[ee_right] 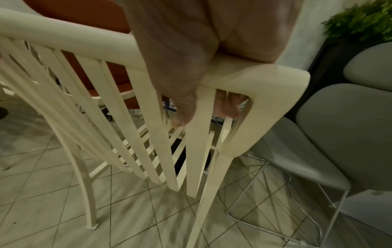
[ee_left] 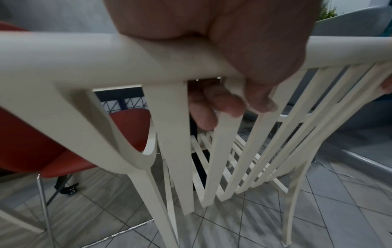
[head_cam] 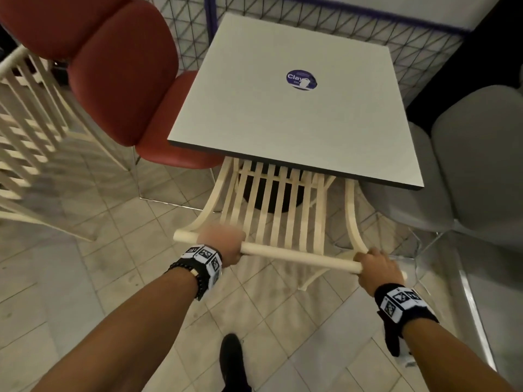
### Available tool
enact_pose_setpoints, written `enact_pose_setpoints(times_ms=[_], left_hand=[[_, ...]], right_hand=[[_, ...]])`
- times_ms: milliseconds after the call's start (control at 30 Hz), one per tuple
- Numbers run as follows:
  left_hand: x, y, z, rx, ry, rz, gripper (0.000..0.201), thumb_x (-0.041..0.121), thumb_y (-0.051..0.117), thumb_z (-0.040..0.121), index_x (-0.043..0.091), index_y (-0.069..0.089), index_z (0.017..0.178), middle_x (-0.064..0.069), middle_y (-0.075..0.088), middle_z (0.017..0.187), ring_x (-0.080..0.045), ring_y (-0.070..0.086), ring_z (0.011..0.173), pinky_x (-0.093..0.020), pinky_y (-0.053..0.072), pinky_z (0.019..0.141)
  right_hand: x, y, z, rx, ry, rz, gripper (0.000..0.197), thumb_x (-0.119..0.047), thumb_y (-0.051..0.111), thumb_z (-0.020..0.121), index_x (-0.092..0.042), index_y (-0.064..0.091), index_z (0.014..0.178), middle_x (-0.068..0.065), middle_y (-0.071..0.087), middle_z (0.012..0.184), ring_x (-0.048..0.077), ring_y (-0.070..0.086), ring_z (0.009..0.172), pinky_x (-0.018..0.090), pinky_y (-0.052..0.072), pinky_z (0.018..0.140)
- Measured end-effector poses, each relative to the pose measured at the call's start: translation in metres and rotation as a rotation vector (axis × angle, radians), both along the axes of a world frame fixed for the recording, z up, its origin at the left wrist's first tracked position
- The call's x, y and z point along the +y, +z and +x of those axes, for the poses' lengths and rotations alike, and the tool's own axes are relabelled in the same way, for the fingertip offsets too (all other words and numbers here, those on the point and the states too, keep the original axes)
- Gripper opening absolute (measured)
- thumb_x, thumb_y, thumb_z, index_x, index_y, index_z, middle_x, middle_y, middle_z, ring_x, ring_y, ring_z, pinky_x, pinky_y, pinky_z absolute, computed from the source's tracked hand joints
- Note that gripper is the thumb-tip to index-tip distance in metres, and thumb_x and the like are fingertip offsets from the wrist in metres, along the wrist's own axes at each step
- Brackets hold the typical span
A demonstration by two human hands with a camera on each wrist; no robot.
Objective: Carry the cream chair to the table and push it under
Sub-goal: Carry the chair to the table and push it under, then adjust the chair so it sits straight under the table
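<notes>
The cream slatted chair (head_cam: 283, 210) stands with its seat tucked under the near edge of the square grey table (head_cam: 254, 123). Its slatted back and top rail stick out toward me. My left hand (head_cam: 223, 244) grips the left part of the top rail (ee_left: 74, 55), fingers curled behind the slats in the left wrist view. My right hand (head_cam: 377, 267) grips the rail's right end (ee_right: 265, 80), with its fingers (ee_right: 229, 107) wrapped under it. The chair's rear legs (ee_right: 91, 209) reach down to the tiled floor.
A red padded chair (head_cam: 121, 80) sits at the table's left side, a grey padded chair (head_cam: 475, 165) at its right. Another cream slatted chair (head_cam: 31, 131) stands far left. A wire fence (head_cam: 410, 32) backs the table. My shoe (head_cam: 232, 360) is on the tiles behind the chair.
</notes>
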State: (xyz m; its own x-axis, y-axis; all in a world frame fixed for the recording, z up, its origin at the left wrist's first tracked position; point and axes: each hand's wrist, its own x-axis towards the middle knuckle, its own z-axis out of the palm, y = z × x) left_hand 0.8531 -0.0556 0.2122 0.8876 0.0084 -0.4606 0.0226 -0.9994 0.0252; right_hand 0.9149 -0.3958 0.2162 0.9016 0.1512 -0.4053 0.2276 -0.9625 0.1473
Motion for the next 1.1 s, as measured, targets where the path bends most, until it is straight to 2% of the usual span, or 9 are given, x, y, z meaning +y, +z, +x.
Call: enact_pose_setpoints(times_ms=[100, 200, 267, 333, 433, 633, 767, 966, 1100], left_hand=[[0.008, -0.001, -0.001, -0.060, -0.040, -0.053, 0.046, 0.060, 0.056, 0.085, 0.032, 0.053, 0.121, 0.002, 0.064, 0.107, -0.023, 0.056, 0.099, -0.043, 0.042, 0.094], [0.039, 0.000, -0.005, -0.068, -0.037, -0.038, 0.064, 0.070, 0.058, 0.077, 0.036, 0.047, 0.129, 0.005, 0.057, 0.121, -0.021, 0.050, 0.114, -0.046, 0.035, 0.103], [0.059, 0.002, -0.008, -0.002, 0.008, 0.017, 0.056, 0.072, 0.056, 0.076, 0.037, 0.055, 0.120, 0.006, 0.060, 0.115, -0.019, 0.055, 0.107, -0.044, 0.039, 0.098], [0.066, 0.004, -0.008, 0.060, 0.048, 0.034, 0.043, 0.066, 0.056, 0.080, 0.035, 0.061, 0.110, 0.006, 0.065, 0.108, -0.020, 0.060, 0.098, -0.041, 0.046, 0.090], [0.061, 0.005, -0.004, 0.100, 0.076, 0.061, 0.033, 0.053, 0.058, 0.082, 0.037, 0.060, 0.110, 0.002, 0.067, 0.107, -0.024, 0.062, 0.098, -0.040, 0.050, 0.084], [0.040, 0.006, 0.002, 0.101, 0.102, 0.034, 0.032, 0.047, 0.058, 0.084, 0.034, 0.060, 0.113, -0.001, 0.064, 0.109, -0.025, 0.061, 0.101, -0.040, 0.049, 0.086], [0.039, 0.005, -0.002, 0.075, 0.127, 0.012, 0.035, 0.055, 0.058, 0.086, 0.033, 0.062, 0.113, -0.001, 0.065, 0.109, -0.024, 0.060, 0.100, -0.038, 0.048, 0.084], [0.056, -0.001, -0.020, 0.102, 0.103, -0.004, 0.037, 0.057, 0.057, 0.084, 0.037, 0.061, 0.115, -0.002, 0.065, 0.112, -0.025, 0.059, 0.103, -0.037, 0.047, 0.088], [0.060, -0.005, -0.033, 0.115, 0.096, 0.020, 0.035, 0.052, 0.055, 0.084, 0.039, 0.059, 0.116, 0.001, 0.065, 0.114, -0.023, 0.059, 0.104, -0.038, 0.048, 0.090]], right_hand=[[-0.009, 0.003, 0.003, -0.017, -0.008, -0.022, 0.052, -0.047, 0.068, 0.076, -0.034, 0.051, 0.123, 0.002, 0.049, 0.126, 0.027, 0.044, 0.117, 0.054, 0.039, 0.101], [-0.032, 0.007, 0.010, 0.051, -0.017, -0.035, 0.070, -0.063, 0.067, 0.070, -0.036, 0.044, 0.129, -0.003, 0.044, 0.135, 0.026, 0.045, 0.122, 0.055, 0.038, 0.100], [-0.040, 0.011, 0.014, 0.129, -0.060, 0.010, 0.058, -0.052, 0.069, 0.074, -0.035, 0.049, 0.125, -0.006, 0.050, 0.123, 0.021, 0.056, 0.106, 0.049, 0.048, 0.094], [-0.039, 0.013, 0.016, 0.165, -0.079, 0.017, 0.038, -0.028, 0.066, 0.080, -0.031, 0.058, 0.117, -0.005, 0.053, 0.110, 0.020, 0.060, 0.092, 0.043, 0.054, 0.086], [-0.037, 0.009, 0.020, 0.135, -0.093, 0.019, 0.036, -0.011, 0.060, 0.080, -0.029, 0.062, 0.111, -0.004, 0.056, 0.110, 0.024, 0.062, 0.089, 0.042, 0.056, 0.082], [-0.043, 0.015, 0.036, 0.080, -0.184, 0.021, 0.034, -0.007, 0.061, 0.081, -0.029, 0.064, 0.106, -0.002, 0.058, 0.097, 0.020, 0.057, 0.083, 0.041, 0.056, 0.080], [-0.039, 0.022, 0.033, 0.070, -0.212, -0.026, 0.030, -0.009, 0.060, 0.083, -0.028, 0.064, 0.106, 0.000, 0.059, 0.098, 0.018, 0.048, 0.080, 0.036, 0.052, 0.080], [-0.041, 0.012, 0.004, 0.108, -0.169, -0.032, 0.030, -0.014, 0.059, 0.082, -0.028, 0.064, 0.108, 0.000, 0.053, 0.098, 0.023, 0.061, 0.088, 0.036, 0.055, 0.082], [-0.040, 0.009, -0.007, 0.141, -0.141, -0.032, 0.035, -0.018, 0.063, 0.081, -0.032, 0.061, 0.113, -0.002, 0.047, 0.096, 0.019, 0.056, 0.080, 0.033, 0.056, 0.077]])
